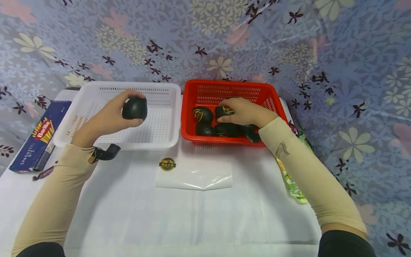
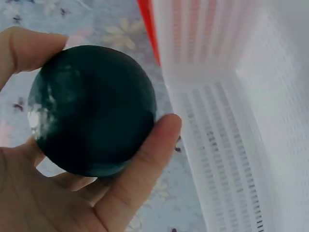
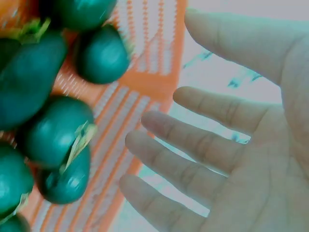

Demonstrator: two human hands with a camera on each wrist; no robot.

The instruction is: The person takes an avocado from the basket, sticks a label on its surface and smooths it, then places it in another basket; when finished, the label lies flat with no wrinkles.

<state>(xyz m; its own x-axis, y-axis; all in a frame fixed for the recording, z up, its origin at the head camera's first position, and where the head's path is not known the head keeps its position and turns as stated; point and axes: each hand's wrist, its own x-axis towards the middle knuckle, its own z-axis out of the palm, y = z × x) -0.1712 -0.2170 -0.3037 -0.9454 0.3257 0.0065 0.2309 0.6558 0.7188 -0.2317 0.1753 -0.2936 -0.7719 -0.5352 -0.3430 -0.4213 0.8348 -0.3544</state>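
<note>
My left hand (image 1: 110,116) grips a smooth, dark green round fruit (image 1: 135,108) above the white basket (image 1: 128,145). In the left wrist view, fingers and thumb spread around this fruit (image 2: 91,111). At the red basket (image 1: 224,140), my right hand (image 1: 240,112) reaches over several dark green fruits, close beside one with a gold-and-black sticker (image 1: 223,111). The right wrist view shows the right hand (image 3: 217,140) with fingers extended and apart, nothing between them. Fruits with pale stems (image 3: 55,130) lie beyond its fingertips. The head view hides part of the fruit under the right hand.
A clear plastic sheet (image 1: 196,178) with a round gold-and-black sticker (image 1: 167,164) lies in front of the baskets. A blue spaghetti box (image 1: 40,135) and a wrapped item (image 1: 43,174) are at left. A green-yellow packet (image 1: 293,185) lies partly beneath the right forearm.
</note>
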